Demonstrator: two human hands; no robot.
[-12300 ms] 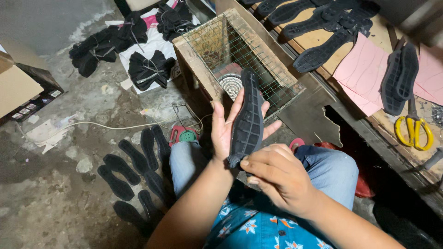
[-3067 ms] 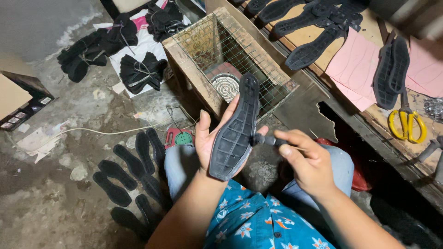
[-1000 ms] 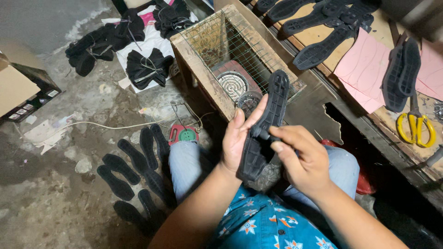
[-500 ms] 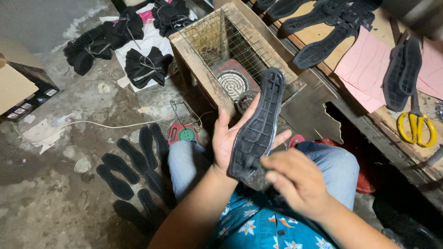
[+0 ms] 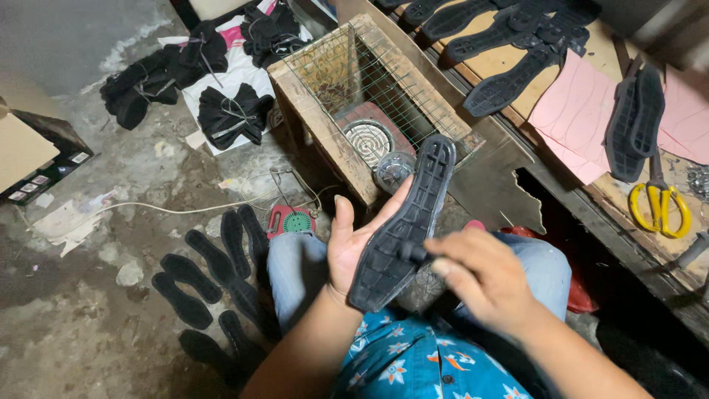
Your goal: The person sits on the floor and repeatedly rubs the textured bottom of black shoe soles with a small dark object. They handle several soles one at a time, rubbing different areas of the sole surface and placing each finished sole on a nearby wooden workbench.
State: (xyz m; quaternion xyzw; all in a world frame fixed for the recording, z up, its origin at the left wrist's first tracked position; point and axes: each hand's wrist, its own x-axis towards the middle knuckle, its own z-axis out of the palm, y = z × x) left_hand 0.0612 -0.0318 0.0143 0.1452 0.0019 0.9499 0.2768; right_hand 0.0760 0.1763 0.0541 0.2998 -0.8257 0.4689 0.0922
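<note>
A black rubber shoe sole (image 5: 405, 222) lies tread-up across my left hand (image 5: 353, 240), which cradles it from below with the fingers spread, its toe pointing away from me. My right hand (image 5: 484, 277) hovers over the heel end with the fingers pinched on a small dark tool whose tip touches the sole; the hand is blurred, so the tool's kind is unclear. Both hands are above my lap, over blue jeans and a blue floral shirt.
A wooden box with a wire mesh top (image 5: 369, 96) holds a round coil heater (image 5: 367, 137) just ahead. Several black soles (image 5: 214, 273) lie on the floor at left, more (image 5: 502, 37) on the bench at right with pink paper (image 5: 583, 111) and yellow scissors (image 5: 661, 207). Black shoe uppers (image 5: 229, 111) sit far left.
My right hand has shifted from the sole's heel edge onto its middle. The sole stays in my left hand, tilted slightly differently.
</note>
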